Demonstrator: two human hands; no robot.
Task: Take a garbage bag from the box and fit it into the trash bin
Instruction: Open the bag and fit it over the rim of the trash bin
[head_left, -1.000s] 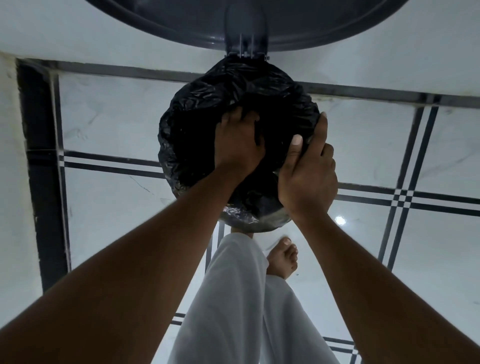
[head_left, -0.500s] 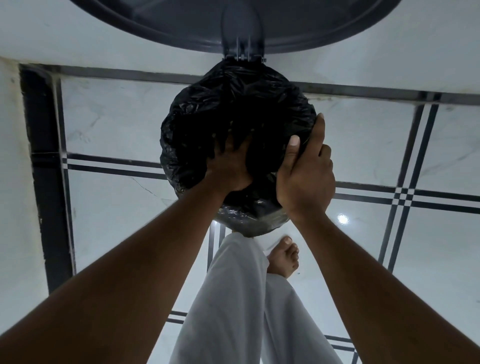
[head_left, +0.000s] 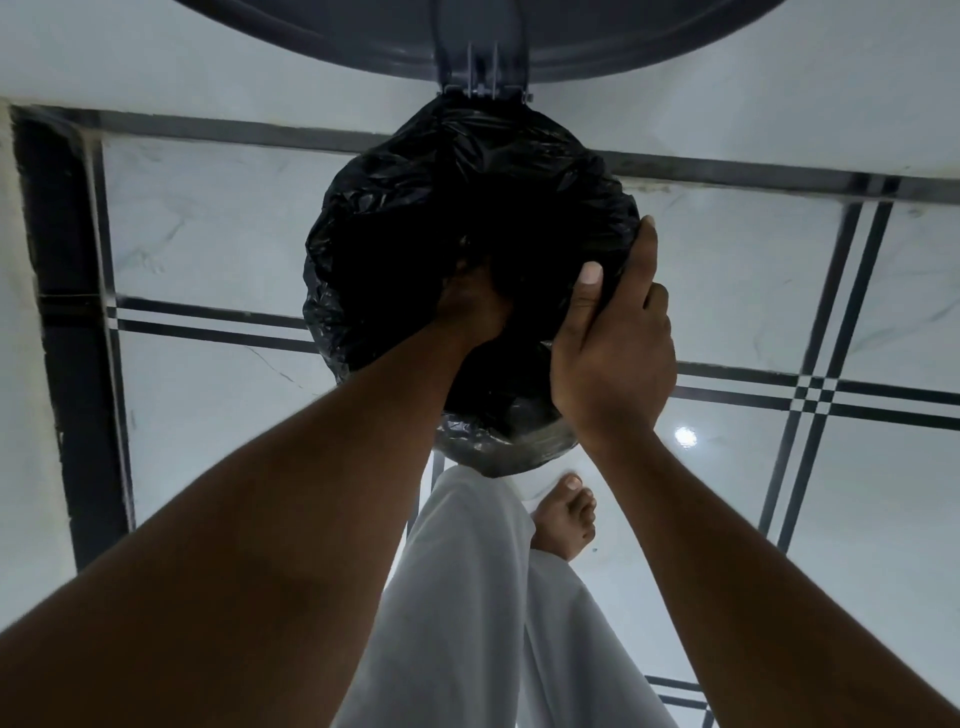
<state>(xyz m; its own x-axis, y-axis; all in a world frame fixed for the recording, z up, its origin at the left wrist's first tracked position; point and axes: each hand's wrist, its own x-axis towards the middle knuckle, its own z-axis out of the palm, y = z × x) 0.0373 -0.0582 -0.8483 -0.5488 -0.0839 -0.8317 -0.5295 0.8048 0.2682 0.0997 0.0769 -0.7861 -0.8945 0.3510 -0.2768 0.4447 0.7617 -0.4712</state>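
Note:
A black garbage bag (head_left: 415, 218) is draped over the round mouth of the trash bin and covers it; the bin's grey lid (head_left: 571, 31) stands open at the far side on its hinge (head_left: 483, 78). My left hand (head_left: 472, 306) is sunk into the bag's hollow inside the bin, and its fingers are lost in the dark plastic. My right hand (head_left: 613, 353) holds the bag at the bin's right rim, thumb on the inner side and index finger stretched along the outer side. The bin's own walls are hidden under the bag.
I stand right before the bin, with my white trouser leg (head_left: 467, 597) and bare foot (head_left: 566, 514) just below it. White marble floor tiles (head_left: 727, 286) with dark stripes surround it. A pale wall edge (head_left: 21, 364) runs down the left.
My left hand has gone from the bag's top surface deeper down into the bin, pushing plastic in. My right hand has stayed at the right rim.

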